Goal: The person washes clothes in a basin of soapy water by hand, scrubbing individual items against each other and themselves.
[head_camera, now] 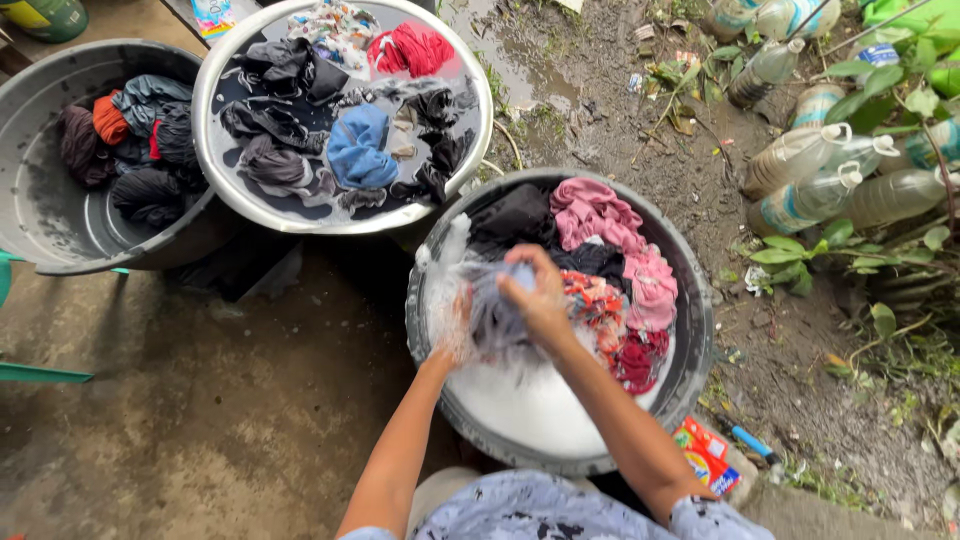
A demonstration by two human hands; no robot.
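Both hands work in the near basin (690,300), which sits on the ground just ahead of the person's knees. The left hand (452,335) is sunk in suds and closed on the lower end of a grey cloth (497,318); the right hand (540,298) is clenched on its upper end, so the cloth sits bunched between them, above the foam. White suds fill the near half of this basin. Its far half holds a heap of pink, red, black and patterned clothes, all apparently not yet scrubbed, so by my reading the washing is mid-way: one piece in hand, a good pile left here. Just right of the near basin, on the ground, lies a red soap packet (705,455) with a blue brush (752,443) beside it. Beyond the near basin, to its left, a second basin (205,90) holds dark water with loose pieces afloat: blue, red, black and a printed one, which look like pieces soaking or rinsing. Further left of that, a third basin (40,210) holds a small heap of dark, wrung-looking clothes with an orange one, and no water that I can see. Far right of the near basin, plastic bottles (810,175) lie among weeds.
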